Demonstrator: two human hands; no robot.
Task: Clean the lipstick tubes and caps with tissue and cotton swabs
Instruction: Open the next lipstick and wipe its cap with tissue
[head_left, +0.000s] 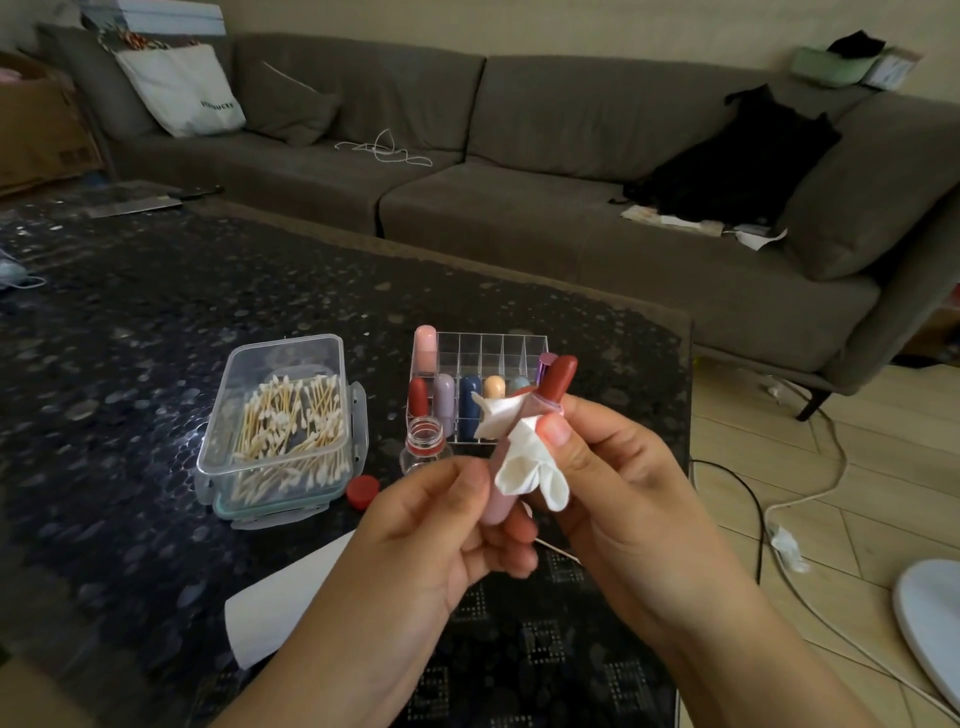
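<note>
Right now both hands meet above the near edge of the dark patterned table. The left hand curls its fingers round the pale pink base of an uncapped lipstick tube, whose red bullet points up toward one o'clock. The right hand pinches a crumpled white tissue against the tube's middle, thumb in front, the other fingers bent behind.

At eleven o'clock from the hands stands a clear acrylic organizer with several capped lipsticks upright in its front row and one pink lipstick at its back left corner. At ten o'clock sits an open plastic box of cotton swabs. Between the box and the hands stands a small clear bottle, uncapped, with its red cap lying at its seven o'clock. A white paper sheet lies partly under the left forearm.
</note>
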